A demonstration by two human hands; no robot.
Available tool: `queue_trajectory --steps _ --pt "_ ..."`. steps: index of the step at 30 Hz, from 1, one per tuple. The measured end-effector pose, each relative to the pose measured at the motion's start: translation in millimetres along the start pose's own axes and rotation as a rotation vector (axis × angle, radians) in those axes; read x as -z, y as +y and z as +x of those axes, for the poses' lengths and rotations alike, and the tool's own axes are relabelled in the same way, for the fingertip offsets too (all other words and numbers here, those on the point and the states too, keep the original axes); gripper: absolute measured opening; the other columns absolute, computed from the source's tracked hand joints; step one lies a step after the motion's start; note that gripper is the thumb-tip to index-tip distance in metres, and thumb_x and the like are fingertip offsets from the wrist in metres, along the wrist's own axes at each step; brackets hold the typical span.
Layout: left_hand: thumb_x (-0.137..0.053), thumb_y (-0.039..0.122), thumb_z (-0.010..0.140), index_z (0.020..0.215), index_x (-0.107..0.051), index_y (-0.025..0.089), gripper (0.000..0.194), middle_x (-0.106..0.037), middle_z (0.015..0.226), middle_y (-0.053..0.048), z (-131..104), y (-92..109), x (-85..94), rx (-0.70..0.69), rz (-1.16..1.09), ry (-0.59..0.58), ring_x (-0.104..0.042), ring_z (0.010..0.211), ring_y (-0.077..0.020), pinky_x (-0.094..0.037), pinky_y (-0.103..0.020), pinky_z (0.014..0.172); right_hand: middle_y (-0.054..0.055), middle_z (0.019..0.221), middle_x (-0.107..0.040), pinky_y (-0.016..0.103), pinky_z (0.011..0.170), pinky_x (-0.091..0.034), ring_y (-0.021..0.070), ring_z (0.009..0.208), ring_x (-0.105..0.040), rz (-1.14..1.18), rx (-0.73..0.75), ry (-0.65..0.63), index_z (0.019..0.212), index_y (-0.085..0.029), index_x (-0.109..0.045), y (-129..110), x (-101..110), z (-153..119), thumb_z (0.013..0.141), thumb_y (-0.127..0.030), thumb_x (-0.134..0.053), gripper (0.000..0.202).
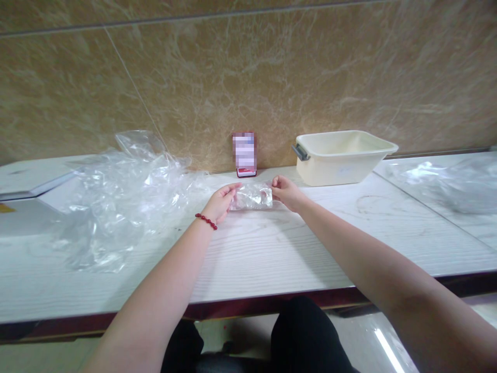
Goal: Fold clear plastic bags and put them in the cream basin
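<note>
A small clear plastic bag (253, 197) is stretched between my two hands, just above the white wood-grain table (264, 259). My left hand (223, 203), with a red bead bracelet at the wrist, pinches the bag's left end. The right end is between the fingers of my right hand (285, 192), which are closed on it. Whether anything lies inside the bag cannot be made out. Left of my hands is a large loose heap of clear plastic bags (128, 191).
A phone-like device (244, 153) leans on the marbled wall behind my hands. A cream plastic bin (334, 168) with a grey handle stands right of it. More clear plastic (462, 184) lies far right, and a white box (27, 217) sits far left.
</note>
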State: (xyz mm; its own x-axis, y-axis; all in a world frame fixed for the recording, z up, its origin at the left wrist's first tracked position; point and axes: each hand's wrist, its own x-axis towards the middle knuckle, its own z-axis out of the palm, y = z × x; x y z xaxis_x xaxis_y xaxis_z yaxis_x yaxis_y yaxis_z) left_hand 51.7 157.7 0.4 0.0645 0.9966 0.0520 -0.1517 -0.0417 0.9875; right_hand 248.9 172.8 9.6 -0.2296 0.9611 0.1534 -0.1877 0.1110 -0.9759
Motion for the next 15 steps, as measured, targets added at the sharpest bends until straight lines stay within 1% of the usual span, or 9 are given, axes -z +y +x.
queue_trajectory --steps 4,7,10,12,15 --pt "-0.050 0.019 0.072 0.092 -0.058 0.020 0.022 -0.054 0.063 0.002 0.2 2.4 -0.6 -0.013 -0.024 0.016 -0.046 0.049 -0.0052 -0.039 -0.017 0.049 -0.005 0.057 -0.049 0.018 0.051 -0.041 0.0048 0.052 -0.049 -0.072 -0.042 -0.040 0.063 -0.015 -0.043 4.0 0.4 1.9 0.057 -0.030 -0.062 0.025" --pt "-0.049 0.020 0.072 0.094 -0.057 0.022 0.023 -0.056 0.067 0.002 -1.8 5.4 -2.0 -0.026 -0.071 0.006 -0.048 0.052 -0.0056 -0.040 -0.017 0.050 -0.002 0.060 -0.053 0.019 0.054 -0.042 0.0053 0.055 -0.049 -0.133 -0.079 -0.086 0.066 -0.013 -0.051 4.4 0.4 1.2 0.060 -0.033 -0.060 0.022" --pt "-0.050 0.021 0.072 0.096 -0.056 0.022 0.025 -0.056 0.071 0.002 -4.1 8.0 -3.0 -0.032 -0.103 0.000 -0.050 0.055 -0.0056 -0.041 -0.017 0.052 -0.001 0.061 -0.055 0.019 0.053 -0.041 0.0057 0.054 -0.049 -0.223 -0.110 -0.140 0.074 -0.014 -0.057 2.2 0.5 -1.4 0.060 -0.030 -0.061 0.022" --pt "-0.052 0.022 0.071 0.097 -0.055 0.021 0.026 -0.056 0.070 0.001 -4.8 8.7 -2.9 -0.024 -0.091 0.002 -0.050 0.055 -0.0053 -0.041 -0.016 0.052 -0.001 0.060 -0.056 0.018 0.051 -0.040 0.0059 0.052 -0.048 -0.325 -0.111 -0.181 0.078 -0.014 -0.059 0.9 1.2 -3.3 0.059 -0.027 -0.061 0.023" --pt "-0.052 0.023 0.071 0.098 -0.055 0.022 0.027 -0.056 0.072 0.001 -4.7 9.0 -1.9 -0.007 -0.094 -0.014 -0.051 0.056 -0.0053 -0.042 -0.016 0.052 -0.002 0.058 -0.056 0.017 0.048 -0.037 0.0061 0.051 -0.046 -0.470 -0.077 -0.222 0.075 -0.015 -0.061 0.6 2.8 -5.0 0.059 -0.025 -0.060 0.019"
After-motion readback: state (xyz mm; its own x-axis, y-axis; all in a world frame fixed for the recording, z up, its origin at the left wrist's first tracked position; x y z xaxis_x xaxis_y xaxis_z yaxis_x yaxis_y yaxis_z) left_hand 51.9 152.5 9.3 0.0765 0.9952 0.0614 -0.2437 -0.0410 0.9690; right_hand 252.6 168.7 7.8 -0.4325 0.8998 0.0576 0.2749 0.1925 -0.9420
